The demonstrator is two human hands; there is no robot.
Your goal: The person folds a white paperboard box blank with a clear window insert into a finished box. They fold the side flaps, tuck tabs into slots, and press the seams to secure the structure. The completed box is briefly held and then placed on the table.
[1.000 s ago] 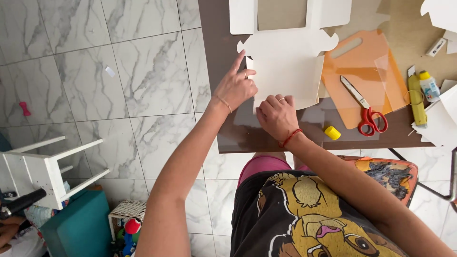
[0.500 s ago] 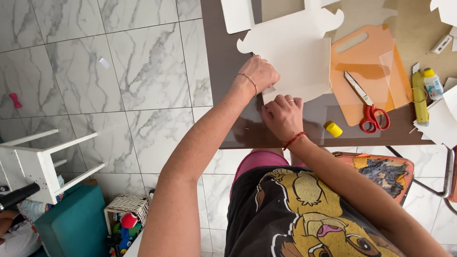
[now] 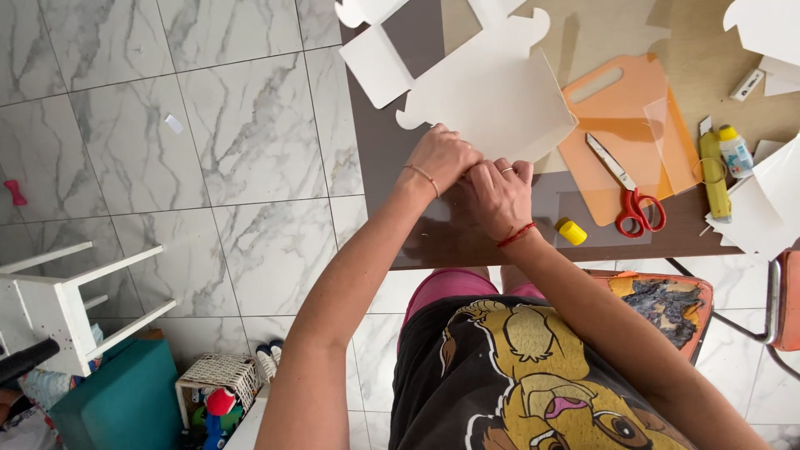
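A large white die-cut cardboard sheet (image 3: 492,92) with flaps and a cut-out window lies on the dark table (image 3: 392,175). My left hand (image 3: 442,157) and my right hand (image 3: 497,196) press together at the sheet's near edge, fingers curled over the cardboard, which bends up to the right. Both wrists wear thin red bracelets. The exact grip is hidden under the fingers.
An orange cutting board (image 3: 621,142) with red-handled scissors (image 3: 629,196) lies to the right. A yellow cap (image 3: 572,231), a glue bottle (image 3: 737,152), a yellow tube (image 3: 714,175) and more white card pieces (image 3: 767,200) sit nearby. A white stool (image 3: 50,304) stands on the marble floor at left.
My left hand has come down from the sheet's left flap to join the right hand at the near edge. The sheet has shifted and its right side has lifted.
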